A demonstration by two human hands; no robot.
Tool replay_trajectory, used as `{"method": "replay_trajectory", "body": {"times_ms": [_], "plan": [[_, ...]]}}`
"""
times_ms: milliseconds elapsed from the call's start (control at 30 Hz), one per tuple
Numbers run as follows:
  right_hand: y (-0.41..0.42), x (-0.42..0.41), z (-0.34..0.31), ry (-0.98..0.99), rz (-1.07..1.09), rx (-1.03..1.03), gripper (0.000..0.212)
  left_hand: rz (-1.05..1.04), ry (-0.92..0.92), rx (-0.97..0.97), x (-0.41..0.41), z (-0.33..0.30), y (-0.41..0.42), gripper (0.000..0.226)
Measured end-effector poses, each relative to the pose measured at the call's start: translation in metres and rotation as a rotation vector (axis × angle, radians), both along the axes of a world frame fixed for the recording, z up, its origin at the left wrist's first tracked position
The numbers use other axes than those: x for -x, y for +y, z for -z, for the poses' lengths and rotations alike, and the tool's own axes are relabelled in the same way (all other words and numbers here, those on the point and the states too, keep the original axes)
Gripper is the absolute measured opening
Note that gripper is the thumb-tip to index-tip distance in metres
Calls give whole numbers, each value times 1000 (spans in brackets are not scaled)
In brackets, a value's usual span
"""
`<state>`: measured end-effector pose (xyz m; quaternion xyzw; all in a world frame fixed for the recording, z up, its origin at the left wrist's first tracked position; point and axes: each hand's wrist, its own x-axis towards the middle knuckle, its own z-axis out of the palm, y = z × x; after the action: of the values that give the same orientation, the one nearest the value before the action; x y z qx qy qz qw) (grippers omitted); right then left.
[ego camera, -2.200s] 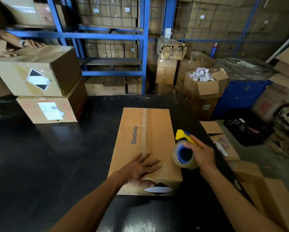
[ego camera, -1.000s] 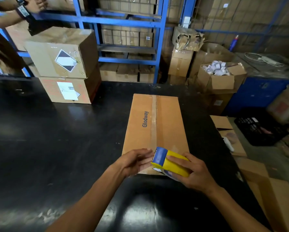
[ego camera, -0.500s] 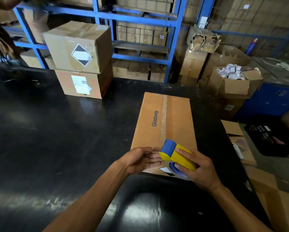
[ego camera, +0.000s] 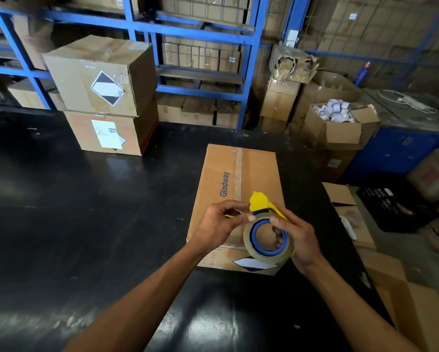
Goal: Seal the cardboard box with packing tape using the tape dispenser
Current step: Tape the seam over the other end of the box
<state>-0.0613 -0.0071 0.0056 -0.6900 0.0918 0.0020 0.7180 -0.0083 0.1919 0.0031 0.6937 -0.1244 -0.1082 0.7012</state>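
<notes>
- Head view: the cardboard box (ego camera: 238, 189), printed "Glodway", lies closed on the black table (ego camera: 86, 212) with a strip of tape along its top seam.
- The right hand (ego camera: 298, 237) grips the tape dispenser (ego camera: 266, 232) above the box's near end, fingers curled through the blue core.
- The left hand (ego camera: 219, 226) pinches at the roll's edge beside the yellow blade guard.
- Two stacked boxes (ego camera: 106, 97) stand at the table's far left.

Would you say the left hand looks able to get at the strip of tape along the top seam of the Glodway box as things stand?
Probably yes. The left hand hovers just above the box, and the tape strip runs bare ahead of it. It pinches at the tape dispenser, held in the right hand, so it must let go first.
</notes>
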Motion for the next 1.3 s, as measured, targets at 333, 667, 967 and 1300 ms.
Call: {"method": "replay_trajectory", "body": {"times_ms": [333, 667, 967, 1300], "plan": [[-10, -6, 6, 60, -104, -215, 41, 65, -327, -112, -22, -5, -3, 17], [-21, -15, 9, 80, -164, -269, 60, 153, -674, -350, -40, -10, -7, 12], [-16, -13, 5, 98, -146, -370, 35, 38, -404, -227, -27, -9, -15, 20], [-16, -7, 6, 97, -98, -317, 34, 76, -413, -363, -26, -13, -22, 14]]}}
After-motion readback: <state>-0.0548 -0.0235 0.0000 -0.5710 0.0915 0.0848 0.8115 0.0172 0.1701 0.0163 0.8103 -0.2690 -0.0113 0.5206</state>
